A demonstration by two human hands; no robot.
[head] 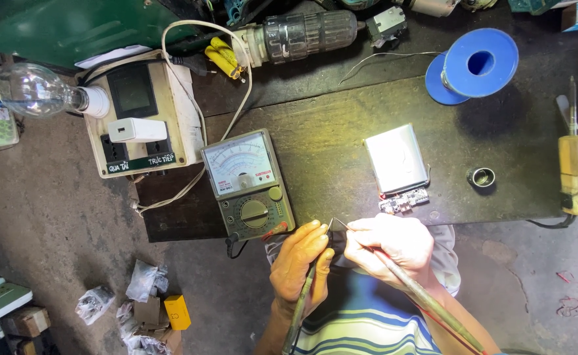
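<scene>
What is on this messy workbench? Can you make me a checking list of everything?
Surface: dark worn workbench, scuffed and dusty.
Job's things: analog multimeter with a needle dial; a probe in the left hand, a second probe in the right; silver flat battery pack with a small circuit board at its near edge.
Clutter: blue solder spool, drill, small metal ring, wooden-handled tools.
Grippers: left hand and right hand each grip a probe, tips close together.
Cables: white cord looping past the socket box.
Surroundings: clear light bulb, small bags and boxes on the floor.
</scene>
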